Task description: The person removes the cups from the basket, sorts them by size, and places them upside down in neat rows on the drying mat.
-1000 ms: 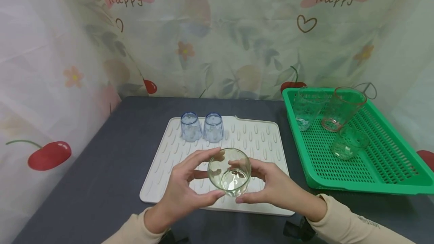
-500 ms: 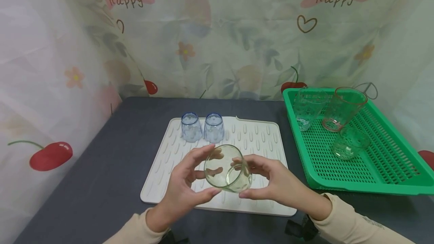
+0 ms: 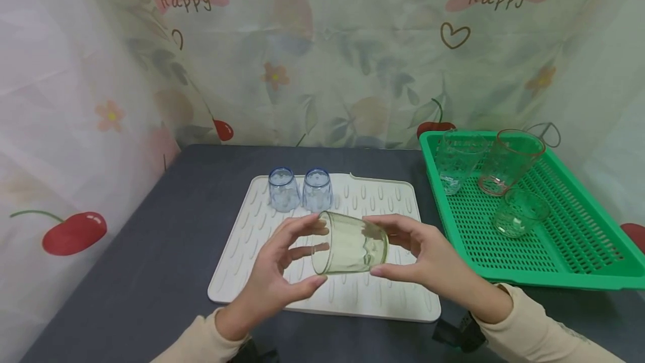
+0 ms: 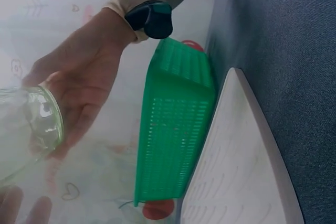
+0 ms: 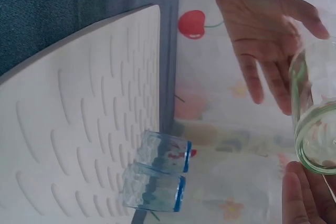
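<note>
A pale green glass tumbler (image 3: 350, 244) lies sideways in the air above the white ridged mat (image 3: 375, 304), its mouth to the left. My right hand (image 3: 425, 251) grips it round the base end, thumb below and fingers above. At the rim, my left hand (image 3: 277, 265) holds it loosely between thumb and fingers; some fingertips show through the glass. In the left wrist view, the right hand (image 4: 86, 72) is round one end of the tumbler (image 4: 23, 127). The right wrist view has the left hand (image 5: 262, 24) beside the tumbler (image 5: 320, 108).
Two blue-tinted glasses (image 3: 284, 190) stand upside down at the mat's back left. A green perforated basket (image 3: 549, 276) on the right contains a clear tall glass (image 3: 456, 164), a pink-rimmed glass (image 3: 509, 164) and a low clear glass (image 3: 519, 214). Patterned cloth (image 3: 322, 60) borders the dark table (image 3: 151, 240).
The tumbler has turned from mouth-up, facing me, to lying sideways with its mouth left. My right hand has moved right with its base; my left hand has barely moved.
</note>
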Demonstrator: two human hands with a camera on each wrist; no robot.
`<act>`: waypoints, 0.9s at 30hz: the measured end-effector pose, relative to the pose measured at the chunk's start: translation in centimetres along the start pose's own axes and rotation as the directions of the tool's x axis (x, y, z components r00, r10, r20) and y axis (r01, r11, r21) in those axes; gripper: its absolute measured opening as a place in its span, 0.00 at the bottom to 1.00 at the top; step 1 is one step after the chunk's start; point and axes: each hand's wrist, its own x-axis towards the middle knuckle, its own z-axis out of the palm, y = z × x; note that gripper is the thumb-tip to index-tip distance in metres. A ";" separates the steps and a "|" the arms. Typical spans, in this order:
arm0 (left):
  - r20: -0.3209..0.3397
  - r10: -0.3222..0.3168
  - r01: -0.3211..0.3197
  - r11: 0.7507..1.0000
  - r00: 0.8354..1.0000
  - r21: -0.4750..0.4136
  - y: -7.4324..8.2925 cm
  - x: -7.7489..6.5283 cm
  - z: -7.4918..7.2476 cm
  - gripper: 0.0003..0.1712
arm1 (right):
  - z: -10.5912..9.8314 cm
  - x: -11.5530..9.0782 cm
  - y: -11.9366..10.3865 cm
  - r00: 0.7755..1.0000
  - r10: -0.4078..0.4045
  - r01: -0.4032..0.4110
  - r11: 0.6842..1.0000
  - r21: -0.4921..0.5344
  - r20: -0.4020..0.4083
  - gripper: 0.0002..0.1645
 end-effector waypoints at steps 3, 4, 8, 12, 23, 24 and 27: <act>-0.005 -0.080 0.081 0.996 0.997 0.024 -0.1 -0.1 0.1 0.46 | -0.4 0.1 0.0 0.999 -0.028 0.028 1.000 0.010 -0.034 0.34; -0.007 -0.113 0.113 0.993 0.994 0.028 -0.1 -0.1 0.2 0.45 | -0.5 0.1 0.0 0.998 -0.039 0.039 0.999 0.014 -0.045 0.34; -0.013 -0.227 0.228 0.973 0.974 0.032 -0.3 0.2 0.5 0.45 | -1.0 0.4 -0.1 0.995 -0.059 0.061 0.998 0.024 -0.077 0.34; -0.004 -0.267 0.267 0.962 0.964 0.060 -0.7 0.5 0.6 0.45 | -1.5 0.9 -0.5 0.993 -0.055 0.059 0.998 0.035 -0.106 0.33; 0.007 -0.271 0.263 0.941 0.963 0.211 -1.3 0.4 -0.9 0.46 | -2.9 3.1 -0.9 0.991 0.054 -0.061 0.997 -0.055 -0.119 0.33; 0.003 -0.284 0.275 0.930 0.959 0.246 -1.3 0.3 -1.1 0.47 | -3.1 3.4 -0.9 0.990 0.069 -0.078 0.994 -0.076 -0.121 0.34; -0.010 -0.335 0.316 0.879 0.942 0.358 -1.1 0.0 -1.9 0.49 | -3.6 4.2 -0.8 0.985 0.109 -0.128 0.981 -0.148 -0.132 0.34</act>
